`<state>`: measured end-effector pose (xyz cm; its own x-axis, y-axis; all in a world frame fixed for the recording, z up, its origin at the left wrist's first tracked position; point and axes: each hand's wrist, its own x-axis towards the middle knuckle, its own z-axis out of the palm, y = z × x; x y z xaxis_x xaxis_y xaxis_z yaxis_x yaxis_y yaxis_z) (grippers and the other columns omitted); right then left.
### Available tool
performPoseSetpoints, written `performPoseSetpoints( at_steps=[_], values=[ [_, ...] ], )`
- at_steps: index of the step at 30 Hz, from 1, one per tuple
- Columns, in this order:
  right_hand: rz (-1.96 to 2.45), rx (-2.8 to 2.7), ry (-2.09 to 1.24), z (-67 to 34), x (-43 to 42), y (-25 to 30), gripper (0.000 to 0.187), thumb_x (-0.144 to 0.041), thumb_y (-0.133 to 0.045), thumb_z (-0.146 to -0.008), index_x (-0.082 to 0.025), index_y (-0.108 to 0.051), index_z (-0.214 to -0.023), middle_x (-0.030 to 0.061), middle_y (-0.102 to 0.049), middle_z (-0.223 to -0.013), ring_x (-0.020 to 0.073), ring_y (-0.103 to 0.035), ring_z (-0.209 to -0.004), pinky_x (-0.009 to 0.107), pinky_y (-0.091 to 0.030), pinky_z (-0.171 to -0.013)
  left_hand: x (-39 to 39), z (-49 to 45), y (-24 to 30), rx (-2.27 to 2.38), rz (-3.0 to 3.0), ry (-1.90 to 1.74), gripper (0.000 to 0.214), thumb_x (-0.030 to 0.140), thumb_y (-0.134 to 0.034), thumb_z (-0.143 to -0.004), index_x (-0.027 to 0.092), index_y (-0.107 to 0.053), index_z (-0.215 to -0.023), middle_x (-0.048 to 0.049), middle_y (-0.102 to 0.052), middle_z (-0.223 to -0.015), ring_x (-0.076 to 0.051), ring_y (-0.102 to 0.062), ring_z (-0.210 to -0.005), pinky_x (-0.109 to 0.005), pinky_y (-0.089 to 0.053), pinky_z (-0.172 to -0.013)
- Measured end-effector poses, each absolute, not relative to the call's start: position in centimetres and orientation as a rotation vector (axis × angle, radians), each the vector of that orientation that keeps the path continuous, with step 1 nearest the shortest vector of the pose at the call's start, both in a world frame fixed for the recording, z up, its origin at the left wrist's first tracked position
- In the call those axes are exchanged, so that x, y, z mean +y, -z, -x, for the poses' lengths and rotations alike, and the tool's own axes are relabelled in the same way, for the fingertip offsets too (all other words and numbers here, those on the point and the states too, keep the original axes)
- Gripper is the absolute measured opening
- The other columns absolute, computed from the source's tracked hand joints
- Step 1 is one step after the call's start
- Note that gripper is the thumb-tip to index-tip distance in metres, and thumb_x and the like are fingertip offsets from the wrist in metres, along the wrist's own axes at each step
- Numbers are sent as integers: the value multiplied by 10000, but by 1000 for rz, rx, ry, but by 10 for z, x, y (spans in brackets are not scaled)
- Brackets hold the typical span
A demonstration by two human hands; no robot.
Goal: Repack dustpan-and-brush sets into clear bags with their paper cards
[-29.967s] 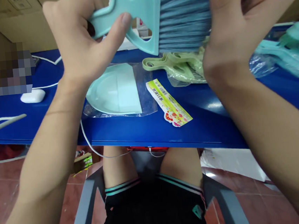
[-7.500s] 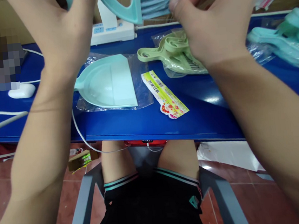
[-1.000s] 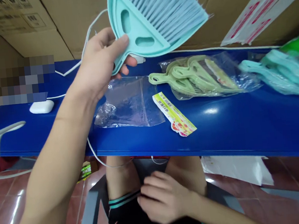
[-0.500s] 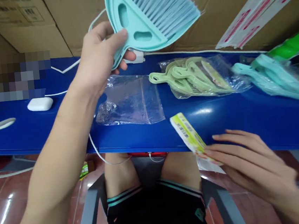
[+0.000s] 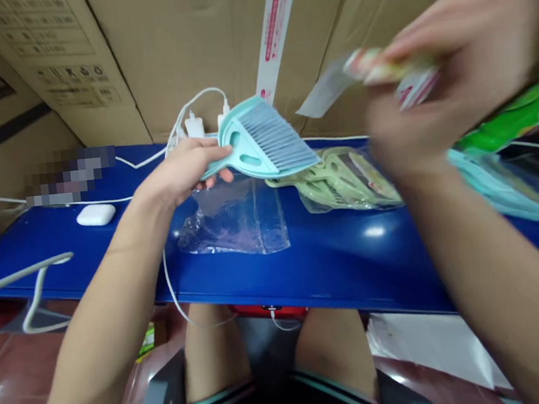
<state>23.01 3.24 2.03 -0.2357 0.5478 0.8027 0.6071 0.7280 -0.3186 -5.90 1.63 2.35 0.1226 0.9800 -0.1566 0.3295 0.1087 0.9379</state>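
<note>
My left hand [image 5: 185,171] is closed round the handle of a mint green hand brush [image 5: 256,141] with pale blue bristles, held just above the blue table [image 5: 332,256]. An empty clear plastic bag [image 5: 235,217] lies on the table under the brush. My right hand [image 5: 433,78] is raised at the upper right, blurred by motion, and pinches a yellow and red printed label card [image 5: 381,74] with a clear flap.
A bag of pale green brush sets [image 5: 343,179] and a bag of mint ones [image 5: 510,182] lie at the right. A white case [image 5: 96,214], white cables [image 5: 33,275] and chargers [image 5: 193,127] lie at the left and back. Cardboard boxes [image 5: 177,39] stand behind.
My right hand has lifted the label card from the table's front edge up to head height. My left hand has lowered the brush toward the plastic bag.
</note>
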Motion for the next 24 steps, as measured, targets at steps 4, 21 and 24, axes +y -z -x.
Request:
performPoseSetpoints(
  at_steps=[4,21,24],
  values=[
    [781,-1877,321,-214,39,7,163,-350,-666,-975,-224,-725,-890,64,-724,-911,146,-663,-881,334,-565,-808,18,63,-25,1392,-1394,-778,135,227,-605,-1011,140,-620,-909,-12,-642,-621,-27,-390,-385,-199,-188,-418],
    [711,-2384,22,-218,29,19,209,-249,-569,-923,-196,-770,-948,68,-725,-1039,137,-663,-972,299,-568,-896,16,63,-15,1269,-1505,-677,156,254,-667,-971,136,-750,-1029,-54,-650,-668,-48,-452,-463,-199,-236,-426],
    [687,-2419,-11,-220,27,18,219,-316,-598,-922,-207,-771,-1000,69,-715,-1074,159,-643,-1017,340,-557,-959,16,63,-16,1282,-1507,-662,175,236,-658,-970,136,-756,-1074,-54,-653,-667,-51,-462,-463,-193,-241,-422]
  ],
)
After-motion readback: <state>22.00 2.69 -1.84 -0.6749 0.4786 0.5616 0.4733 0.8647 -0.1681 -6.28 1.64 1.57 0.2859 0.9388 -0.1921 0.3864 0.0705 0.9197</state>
